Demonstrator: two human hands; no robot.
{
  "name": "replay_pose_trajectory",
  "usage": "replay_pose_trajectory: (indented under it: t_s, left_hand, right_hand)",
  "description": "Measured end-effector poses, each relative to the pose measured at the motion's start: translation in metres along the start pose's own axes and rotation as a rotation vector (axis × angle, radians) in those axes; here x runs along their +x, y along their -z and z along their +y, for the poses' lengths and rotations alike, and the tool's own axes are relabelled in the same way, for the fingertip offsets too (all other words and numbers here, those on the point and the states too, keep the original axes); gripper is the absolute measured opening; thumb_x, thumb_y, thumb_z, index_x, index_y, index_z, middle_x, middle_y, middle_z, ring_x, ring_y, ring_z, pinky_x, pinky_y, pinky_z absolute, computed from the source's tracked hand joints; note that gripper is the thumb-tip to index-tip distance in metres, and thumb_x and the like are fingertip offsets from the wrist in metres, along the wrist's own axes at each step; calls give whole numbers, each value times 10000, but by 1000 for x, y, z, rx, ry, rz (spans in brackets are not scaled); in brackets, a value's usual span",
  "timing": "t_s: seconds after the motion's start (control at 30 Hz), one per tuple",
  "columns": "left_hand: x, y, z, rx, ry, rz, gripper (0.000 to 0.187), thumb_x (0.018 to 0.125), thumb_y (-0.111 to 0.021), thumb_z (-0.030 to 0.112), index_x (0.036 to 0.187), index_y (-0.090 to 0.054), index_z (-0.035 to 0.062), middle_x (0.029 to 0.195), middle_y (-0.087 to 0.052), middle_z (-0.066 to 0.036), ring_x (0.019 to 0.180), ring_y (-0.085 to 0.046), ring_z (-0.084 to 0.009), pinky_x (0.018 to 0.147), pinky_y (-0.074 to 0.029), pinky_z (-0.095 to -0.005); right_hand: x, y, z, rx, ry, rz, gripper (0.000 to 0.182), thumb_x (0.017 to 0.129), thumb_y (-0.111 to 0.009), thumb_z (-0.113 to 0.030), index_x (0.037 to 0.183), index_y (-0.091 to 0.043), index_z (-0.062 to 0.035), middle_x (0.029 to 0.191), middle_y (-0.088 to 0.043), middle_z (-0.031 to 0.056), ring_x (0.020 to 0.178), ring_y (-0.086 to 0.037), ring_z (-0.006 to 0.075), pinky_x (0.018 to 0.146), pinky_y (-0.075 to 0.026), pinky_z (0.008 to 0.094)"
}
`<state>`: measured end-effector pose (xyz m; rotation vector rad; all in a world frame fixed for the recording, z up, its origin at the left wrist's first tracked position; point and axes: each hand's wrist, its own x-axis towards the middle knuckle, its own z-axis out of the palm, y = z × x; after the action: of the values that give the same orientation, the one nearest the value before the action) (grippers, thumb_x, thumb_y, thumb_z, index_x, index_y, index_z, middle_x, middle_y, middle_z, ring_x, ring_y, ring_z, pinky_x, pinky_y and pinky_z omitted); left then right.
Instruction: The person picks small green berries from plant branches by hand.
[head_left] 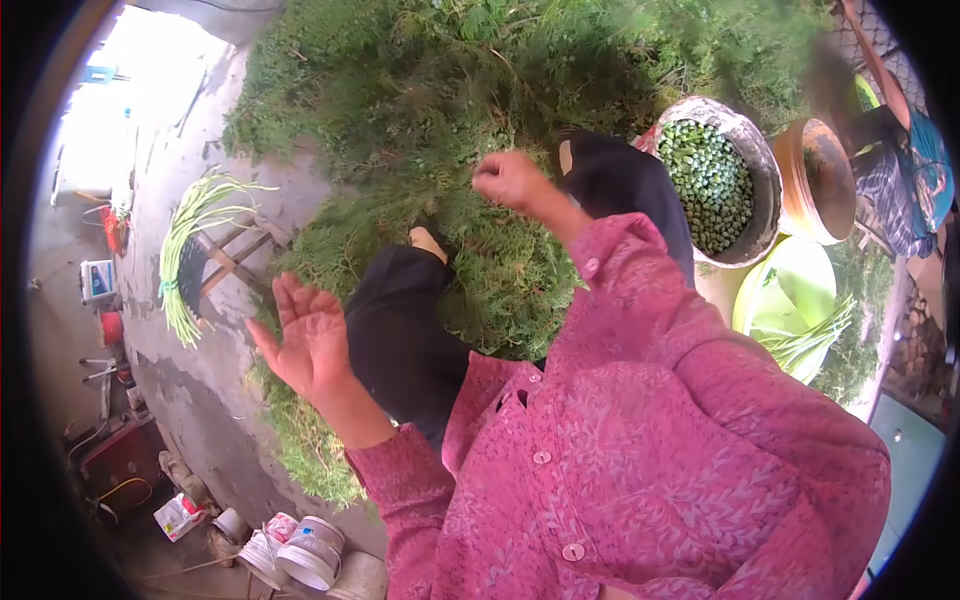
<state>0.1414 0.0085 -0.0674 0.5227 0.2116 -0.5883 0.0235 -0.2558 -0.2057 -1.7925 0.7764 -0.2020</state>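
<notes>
My left hand (308,335) is raised palm up, fingers apart, with nothing in it. Below it lie green leafy branches (330,235). My right hand (508,180) is closed over the branches between my knees; anything small in its fingers is hidden. To the right of my right knee, a large bucket (765,190) tilts toward me, holding many small green cones or fruits (705,185).
A bundle of long green beans (175,260) rests on a small stool (235,262) at left. A brown tub (800,180) and a lime-green basket (790,290) stand right. Another person (915,170) is at far right. White buckets (310,552) sit lower left.
</notes>
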Motion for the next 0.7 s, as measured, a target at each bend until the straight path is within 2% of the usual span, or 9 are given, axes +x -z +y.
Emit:
replay_pose_trajectory:
  t_s: [0.1,0.2,0.3,0.43,0.47,0.5,0.57,0.63,0.7]
  left_hand:
    - [49,-16,-18,-32,94,-74,511,824,-536,399,1060,-502,-53,1041,-536,-140,774,-440,-185,697,-345,-327]
    - [100,-34,-38,-67,203,-114,469,827,-537,383,1016,-537,-46,1015,-549,-137,758,-433,-176,700,-346,-324]
    - [141,-40,-58,-106,306,-187,435,827,-545,368,977,-560,-40,983,-565,-138,752,-432,-170,696,-348,-318]
    - [170,-24,-70,-128,397,-12,411,839,-535,347,996,-548,-33,963,-553,-120,722,-427,-160,677,-341,-307]
    - [170,-24,-69,-131,398,12,411,839,-535,347,996,-548,-33,963,-553,-120,722,-427,-160,677,-341,-307]
    - [169,-27,-66,-109,398,-26,402,843,-533,338,1007,-540,-29,950,-543,-107,708,-422,-156,657,-331,-301]
    - [172,-32,-54,-82,399,-64,393,847,-531,329,1019,-532,-24,937,-533,-94,694,-417,-152,637,-321,-296]
    - [177,-36,-41,-67,367,-156,306,847,-525,214,1056,-467,-2,894,-460,-46,685,-373,-119,649,-306,-283]
    - [183,-42,-39,-70,260,-99,279,850,-520,171,1062,-441,8,889,-447,-44,651,-364,-105,612,-296,-260]
  right_hand:
    - [13,-55,67,72,-316,-115,166,696,-629,-108,836,-640,-20,759,-643,74,707,-607,157,672,-487,307]
    - [11,-92,114,-197,-385,-211,151,706,-591,-106,829,-647,-40,792,-647,94,770,-616,202,736,-485,338]
    - [6,-130,168,-374,-236,-343,180,669,-555,-117,803,-674,-100,813,-638,129,773,-609,291,742,-477,369]
    - [0,-149,202,-465,-294,-410,178,675,-547,-96,806,-668,-84,810,-629,149,799,-606,316,731,-480,391]
    - [0,-155,210,-513,-450,-370,171,691,-566,-130,819,-658,-65,812,-625,158,793,-600,326,744,-472,402]
    - [-1,-163,216,-559,-601,-329,184,706,-584,-163,833,-649,-47,813,-621,167,788,-595,336,756,-464,412]
    - [5,-169,218,-580,-626,-329,192,702,-598,-180,830,-644,-44,808,-618,168,791,-594,342,746,-467,419]
    - [12,-174,213,-600,-652,-313,204,697,-612,-197,827,-639,-42,803,-616,170,794,-593,348,735,-470,426]
    - [18,-177,206,-693,-672,-356,215,683,-628,-217,807,-632,-41,806,-613,171,800,-590,353,719,-475,424]
